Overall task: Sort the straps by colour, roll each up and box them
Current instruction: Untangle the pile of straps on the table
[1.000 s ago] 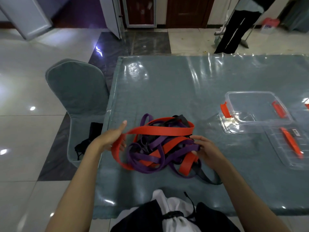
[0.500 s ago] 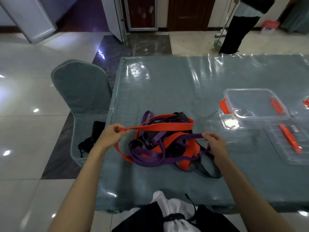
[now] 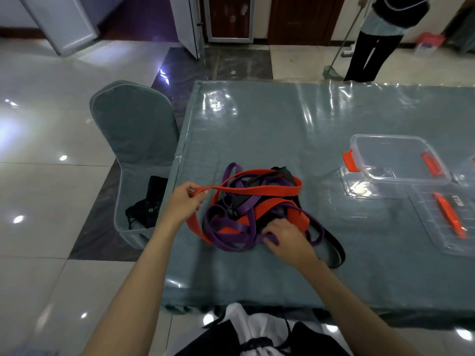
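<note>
A tangled heap of straps lies near the table's left front edge: red straps (image 3: 259, 190), purple straps (image 3: 231, 240) and black straps (image 3: 336, 250). My left hand (image 3: 183, 201) pinches the end of a red strap and holds it out to the left of the heap. My right hand (image 3: 285, 240) rests on the heap's near right side, fingers curled on a purple strap. A clear plastic box (image 3: 395, 160) with red clips stands open to the right.
A clear lid (image 3: 447, 222) with a red clip lies right of the box. The table (image 3: 282, 124) has a teal cloth under clear film. A covered chair (image 3: 133, 140) with a black bag stands at the left. A person stands beyond the table's far edge.
My right hand has dropped from a lifted purple strap down onto the heap's near side. My left hand still holds the red strap's end, now pulled slightly further left.
</note>
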Demonstrator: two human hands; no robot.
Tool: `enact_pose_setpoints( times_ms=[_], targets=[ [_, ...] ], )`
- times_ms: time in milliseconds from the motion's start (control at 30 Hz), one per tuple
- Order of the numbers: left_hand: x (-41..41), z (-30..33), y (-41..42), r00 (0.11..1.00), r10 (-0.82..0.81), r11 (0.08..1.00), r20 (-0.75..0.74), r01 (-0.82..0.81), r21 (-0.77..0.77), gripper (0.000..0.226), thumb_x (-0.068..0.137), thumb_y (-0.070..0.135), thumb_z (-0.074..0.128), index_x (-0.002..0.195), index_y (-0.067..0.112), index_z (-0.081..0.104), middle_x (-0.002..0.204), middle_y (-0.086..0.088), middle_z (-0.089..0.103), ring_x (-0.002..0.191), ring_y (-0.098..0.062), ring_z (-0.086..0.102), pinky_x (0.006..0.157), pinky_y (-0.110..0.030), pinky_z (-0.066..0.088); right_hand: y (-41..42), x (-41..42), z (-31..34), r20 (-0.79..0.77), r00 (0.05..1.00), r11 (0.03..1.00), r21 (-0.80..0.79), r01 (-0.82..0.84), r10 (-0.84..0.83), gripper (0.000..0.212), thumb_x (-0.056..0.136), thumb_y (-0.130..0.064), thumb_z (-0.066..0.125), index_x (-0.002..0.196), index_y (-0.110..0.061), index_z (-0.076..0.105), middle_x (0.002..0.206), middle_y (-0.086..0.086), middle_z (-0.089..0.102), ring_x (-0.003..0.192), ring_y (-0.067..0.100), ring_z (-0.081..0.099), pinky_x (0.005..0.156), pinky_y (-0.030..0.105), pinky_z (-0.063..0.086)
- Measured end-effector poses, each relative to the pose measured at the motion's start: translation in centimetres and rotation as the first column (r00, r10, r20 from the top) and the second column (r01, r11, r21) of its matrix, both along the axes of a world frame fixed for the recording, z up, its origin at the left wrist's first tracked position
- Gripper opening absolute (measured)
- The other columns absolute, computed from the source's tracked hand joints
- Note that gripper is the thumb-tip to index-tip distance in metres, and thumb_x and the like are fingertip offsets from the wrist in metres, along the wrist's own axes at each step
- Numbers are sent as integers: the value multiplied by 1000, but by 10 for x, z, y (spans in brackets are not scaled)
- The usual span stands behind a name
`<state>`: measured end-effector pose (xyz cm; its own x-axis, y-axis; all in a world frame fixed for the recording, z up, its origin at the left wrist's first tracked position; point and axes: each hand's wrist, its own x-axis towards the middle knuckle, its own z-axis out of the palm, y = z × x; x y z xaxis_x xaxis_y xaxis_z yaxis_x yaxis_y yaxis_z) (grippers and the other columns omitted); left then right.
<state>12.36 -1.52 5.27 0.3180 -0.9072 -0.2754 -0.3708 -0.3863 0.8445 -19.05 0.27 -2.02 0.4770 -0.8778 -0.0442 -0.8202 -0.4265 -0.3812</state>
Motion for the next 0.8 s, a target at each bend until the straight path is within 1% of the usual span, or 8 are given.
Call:
enact_pose_setpoints(
  times_ms=[67, 133, 233, 300, 400, 533, 633, 800],
  targets=[
    [-8, 2, 1, 1000, -11, 998, 13, 11, 55, 29, 104, 36, 65, 97, 8, 61, 81, -7, 72, 57, -13, 61, 56, -22, 49, 6, 13, -16, -227, 966, 989, 116, -95, 120, 46, 95, -30, 65, 140, -21, 61, 143, 0, 57, 137, 27, 48, 101, 42, 38],
    [-17, 5, 2, 999, -39, 987, -6, 39, 155, 40, 110, 41, 51, 89, 9, 59, 80, -11, 75, 53, -14, 61, 59, -27, 51, 7, 23, -23, -322, 941, 991, 118, -69, 104, 55, 96, -38, 64, 148, -26, 51, 143, -3, 57, 135, 25, 46, 101, 42, 37],
    [-30, 7, 4, 990, -93, 934, -109, 125, 335, 62, 113, 53, 29, 97, 2, 62, 95, -24, 78, 58, -25, 65, 63, -31, 52, 6, 30, -19, -143, 989, 984, 175, -13, 39, 70, 89, -40, 75, 152, -29, 45, 126, -3, 65, 121, 25, 59, 91, 41, 45],
    [-40, 4, 6, 983, -124, 914, -136, 166, 371, 66, 112, 56, 27, 98, 3, 63, 98, -22, 78, 62, -27, 65, 60, -30, 50, 4, 30, -13, 26, 998, 967, 248, -54, 49, 83, 87, -24, 77, 159, -31, 37, 101, -3, 62, 99, 25, 64, 79, 37, 48],
    [-55, -3, 8, 968, -200, 903, -151, 242, 355, 64, 111, 57, 31, 95, 6, 66, 101, -15, 76, 76, -25, 65, 68, -31, 48, -1, 37, -6, 175, 978, 948, 277, -160, 114, 90, 85, -3, 70, 163, -29, 32, 80, -2, 55, 76, 17, 55, 72, 37, 46],
    [-67, -15, 12, 920, -163, 934, -358, 261, 246, 36, 109, 37, 54, 115, 5, 70, 113, -18, 73, 98, -26, 68, 89, -39, 53, -7, 46, -3, 311, 949, 945, 294, -143, 47, 85, 89, 3, 68, 162, -21, 33, 76, -1, 47, 68, 10, 44, 72, 32, 45],
    [-62, -13, 11, 829, -152, 946, -538, 281, 165, 32, 97, 9, 74, 126, -2, 67, 121, -25, 73, 109, -35, 70, 106, -48, 55, -6, 40, -2, 374, 928, 935, 327, -139, 7, 81, 94, 4, 67, 161, -25, 33, 90, 0, 52, 59, 0, 45, 67, 18, 43],
    [-52, -5, 0, 942, -290, 950, -170, 305, 69, 37, 77, -15, 81, 93, 10, 60, 90, -14, 64, 85, -22, 59, 82, -36, 51, -17, 22, 6, 275, 957, 942, 289, -171, 89, 84, 92, 0, 69, 157, -41, 36, 104, -3, 60, 69, -2, 50, 72, 14, 43]
  ],
)
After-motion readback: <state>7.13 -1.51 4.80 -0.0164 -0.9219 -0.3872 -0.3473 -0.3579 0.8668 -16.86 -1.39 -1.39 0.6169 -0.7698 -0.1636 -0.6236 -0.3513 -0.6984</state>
